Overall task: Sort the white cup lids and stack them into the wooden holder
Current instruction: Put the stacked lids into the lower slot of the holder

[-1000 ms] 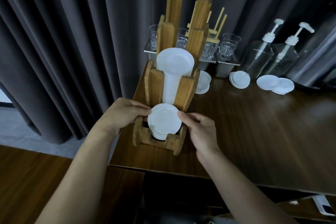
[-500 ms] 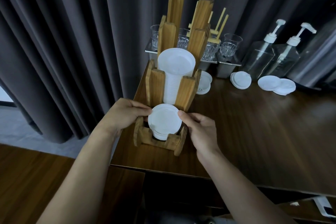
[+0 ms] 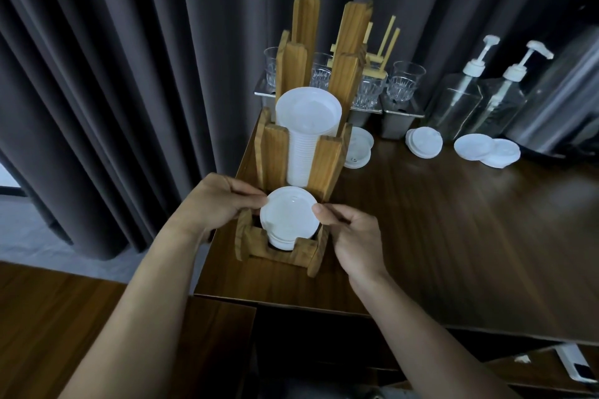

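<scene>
My left hand (image 3: 220,204) and right hand (image 3: 353,236) still pinch the round white lid stack (image 3: 288,214), nine and three o'clock, apparently seated in the wooden holder (image 3: 256,244).

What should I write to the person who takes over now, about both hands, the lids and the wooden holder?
Left hand and right hand: each pinches an edge of the top lid, at the top of the short stack in the front slot of the wooden holder.
Done: a tall stack stands in the middle slot.
Left: release this lid, then sort from the table the pile beside the holder, the second pile and the two overlapping lids near the pump bottles.
</scene>
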`<state>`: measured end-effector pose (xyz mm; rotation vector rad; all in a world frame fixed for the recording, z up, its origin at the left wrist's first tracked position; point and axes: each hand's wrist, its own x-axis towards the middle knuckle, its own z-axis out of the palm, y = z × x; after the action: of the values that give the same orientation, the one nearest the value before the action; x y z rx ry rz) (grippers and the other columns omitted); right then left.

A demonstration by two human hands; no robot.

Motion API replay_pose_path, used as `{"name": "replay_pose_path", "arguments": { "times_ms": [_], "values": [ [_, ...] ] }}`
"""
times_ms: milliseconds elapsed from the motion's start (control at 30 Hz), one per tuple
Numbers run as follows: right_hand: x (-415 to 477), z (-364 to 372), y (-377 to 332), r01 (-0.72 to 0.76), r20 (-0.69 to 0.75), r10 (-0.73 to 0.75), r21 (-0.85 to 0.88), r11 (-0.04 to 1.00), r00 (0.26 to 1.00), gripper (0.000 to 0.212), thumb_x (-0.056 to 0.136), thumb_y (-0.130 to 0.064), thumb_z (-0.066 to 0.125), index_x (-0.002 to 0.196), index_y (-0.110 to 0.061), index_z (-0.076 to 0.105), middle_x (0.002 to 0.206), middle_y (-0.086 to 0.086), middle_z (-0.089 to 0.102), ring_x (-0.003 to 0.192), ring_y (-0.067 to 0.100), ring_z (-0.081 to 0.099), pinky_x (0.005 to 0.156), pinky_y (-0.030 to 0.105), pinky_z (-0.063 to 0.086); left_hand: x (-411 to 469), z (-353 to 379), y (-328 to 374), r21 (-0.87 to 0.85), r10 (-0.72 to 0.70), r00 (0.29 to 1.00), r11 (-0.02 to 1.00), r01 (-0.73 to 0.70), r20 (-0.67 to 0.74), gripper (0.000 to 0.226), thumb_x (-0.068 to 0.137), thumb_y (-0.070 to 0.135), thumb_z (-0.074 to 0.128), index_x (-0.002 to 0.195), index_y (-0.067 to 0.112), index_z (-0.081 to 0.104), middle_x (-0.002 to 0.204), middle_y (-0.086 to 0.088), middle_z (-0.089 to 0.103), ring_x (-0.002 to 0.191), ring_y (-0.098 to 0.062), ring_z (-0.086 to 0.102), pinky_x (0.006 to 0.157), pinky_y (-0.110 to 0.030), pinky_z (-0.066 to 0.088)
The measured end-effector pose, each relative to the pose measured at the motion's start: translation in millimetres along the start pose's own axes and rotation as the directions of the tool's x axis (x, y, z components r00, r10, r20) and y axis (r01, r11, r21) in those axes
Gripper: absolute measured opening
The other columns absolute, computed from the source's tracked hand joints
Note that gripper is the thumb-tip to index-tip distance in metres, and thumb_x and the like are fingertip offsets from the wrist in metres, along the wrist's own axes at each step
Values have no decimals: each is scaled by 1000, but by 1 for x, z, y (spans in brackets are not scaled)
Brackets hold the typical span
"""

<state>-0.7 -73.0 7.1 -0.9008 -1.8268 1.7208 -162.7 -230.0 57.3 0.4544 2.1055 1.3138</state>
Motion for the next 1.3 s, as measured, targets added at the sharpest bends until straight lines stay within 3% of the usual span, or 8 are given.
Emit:
{"name": "replay_pose_path", "arguments": {
  "times_ms": [267,700,767,900,1033,1300],
  "values": [
    [1,-7,3,-1,37,2,-28,1000,999,11,93,-26,78,102,-33,79,81,-30,74,86,-18,67,70,2,47,4,-2,6,26,12,1000,1000,-13,27,16,84,9,84,88,24,86,91,8,82,104,-14,73,93,-29,56],
    [2,-9,3,77,26,-76,-51,996,997,22,91,-28,80,112,-25,81,103,-16,79,98,-8,70,84,10,54,6,-1,2,7,11,999,1000,-11,38,17,84,9,83,88,26,86,95,7,82,108,-19,72,102,-38,57],
    [3,-10,2,68,39,-65,-63,996,997,23,91,-30,80,112,-24,80,102,-17,79,97,-9,70,82,8,53,6,-2,2,17,13,999,1000,-14,35,16,84,10,84,91,24,86,94,5,82,106,-19,74,99,-36,58],
    [4,-9,2,66,49,-63,-50,997,997,23,92,-30,79,114,-23,80,100,-17,79,97,-7,71,86,14,55,3,-2,2,56,32,999,998,-34,19,12,86,11,82,92,21,85,87,4,82,98,-19,74,76,-24,56],
    [2,-7,4,95,32,-93,-48,994,995,21,92,-28,79,112,-22,80,92,-21,78,94,-9,71,78,8,53,2,-1,3,75,26,1000,997,-27,12,12,85,11,83,88,23,86,85,9,82,97,-14,72,93,-31,54],
    [3,-9,4,99,20,-98,-62,993,995,20,91,-27,80,110,-23,81,97,-17,79,94,-8,71,81,9,53,2,-1,6,46,50,999,998,-51,23,15,85,9,82,93,22,85,86,12,81,88,-6,70,78,-18,51]
  ]
}}
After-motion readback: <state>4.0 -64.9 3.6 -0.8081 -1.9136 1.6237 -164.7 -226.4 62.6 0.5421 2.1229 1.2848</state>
